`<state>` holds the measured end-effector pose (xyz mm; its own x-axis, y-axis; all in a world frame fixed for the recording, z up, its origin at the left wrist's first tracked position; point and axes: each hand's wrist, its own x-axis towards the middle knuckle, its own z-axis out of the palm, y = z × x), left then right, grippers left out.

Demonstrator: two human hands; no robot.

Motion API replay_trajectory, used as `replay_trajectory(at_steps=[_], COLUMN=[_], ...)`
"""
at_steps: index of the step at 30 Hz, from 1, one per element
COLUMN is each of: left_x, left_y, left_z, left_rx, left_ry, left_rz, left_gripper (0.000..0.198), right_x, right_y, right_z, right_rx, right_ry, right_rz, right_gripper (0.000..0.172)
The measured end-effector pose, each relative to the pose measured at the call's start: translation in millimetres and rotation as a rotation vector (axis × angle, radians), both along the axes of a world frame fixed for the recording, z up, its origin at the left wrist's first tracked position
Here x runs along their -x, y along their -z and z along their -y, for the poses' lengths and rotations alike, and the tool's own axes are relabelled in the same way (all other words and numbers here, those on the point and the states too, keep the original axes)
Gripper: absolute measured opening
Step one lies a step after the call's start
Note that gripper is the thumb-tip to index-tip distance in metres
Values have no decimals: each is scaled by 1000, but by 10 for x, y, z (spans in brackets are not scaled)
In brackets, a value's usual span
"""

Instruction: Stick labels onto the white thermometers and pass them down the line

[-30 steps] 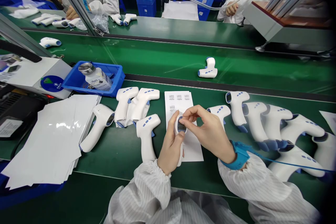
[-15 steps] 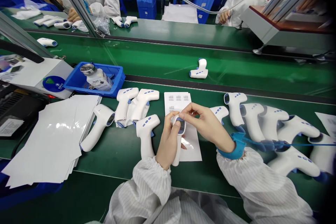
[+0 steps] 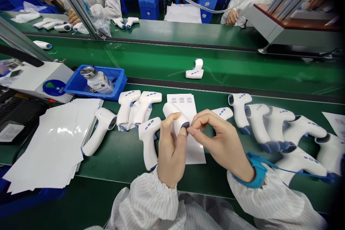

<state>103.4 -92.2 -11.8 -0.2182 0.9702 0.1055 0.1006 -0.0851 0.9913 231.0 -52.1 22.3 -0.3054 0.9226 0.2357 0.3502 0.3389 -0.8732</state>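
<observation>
My left hand (image 3: 171, 147) is wrapped round a white thermometer gun (image 3: 175, 115), whose dark blue end faces my right hand. My right hand (image 3: 218, 138), with a blue band at the wrist, has thumb and forefinger pinched at that end; anything between the fingertips is too small to make out. A printed sheet (image 3: 188, 104) lies under the held gun. Several similar guns rest on the green bench, one (image 3: 148, 140) just left of my left hand and others such as this white gun (image 3: 258, 122) in a row on the right.
A blue tray (image 3: 94, 95) with a bottle (image 3: 97, 81) stands at the left, beside a stack of white paper (image 3: 56, 140). One gun (image 3: 195, 70) lies on the green conveyor (image 3: 151, 61). People in white sleeves sit across it.
The held gun has turned in my left hand: its screen faced up before, now its blue end shows. My right hand has moved slightly down and right. The gun on the conveyor has shifted left.
</observation>
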Motion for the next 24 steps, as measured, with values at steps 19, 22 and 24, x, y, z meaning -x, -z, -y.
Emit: replay_trajectory(at_steps=[19,22,24], left_x=[125,151,151], left_y=[-227,-278,-291], left_z=[18,26,45], left_rx=[392,385,340], left_ry=[201,280,313], left_rz=[418,435,410], left_gripper=[39,50,59], right_x=[-75,-48,-18], right_y=[-149,-133,-124], right_z=[-35,-52,-80], right_rx=[195,70,13], right_ry=[75,-51,-163], right_rz=[-108,-69,-37], right_gripper=[15,25,30])
